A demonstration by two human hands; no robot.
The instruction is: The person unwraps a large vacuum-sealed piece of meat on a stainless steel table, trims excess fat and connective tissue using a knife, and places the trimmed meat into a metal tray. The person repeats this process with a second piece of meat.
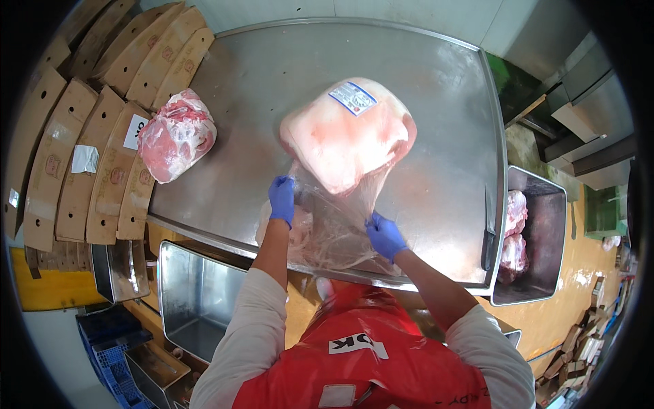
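A large pale piece of meat with fat (pixel 344 150) and a blue-bordered label (pixel 352 98) lies near the middle of the steel table (pixel 436 225). Clear plastic film (pixel 334 232) trails from its lower part toward the table's front edge. My left hand (pixel 281 201), in a blue glove, is closed on the film below the meat's left side. My right hand (pixel 385 235), gloved alike, grips the stretched film below the meat's right side. A smaller red and white piece of meat (pixel 176 136) sits at the table's left. A dark-handled knife (pixel 488 242) lies along the right edge.
Stacked cardboard boxes (pixel 97 170) line the left. A steel bin (pixel 560 225) with pieces of meat (pixel 514 255) stands beside the table on the right. An empty steel bin (pixel 197 293) and blue crates (pixel 112 368) are at lower left, and wood-like pieces (pixel 579 347) at lower right.
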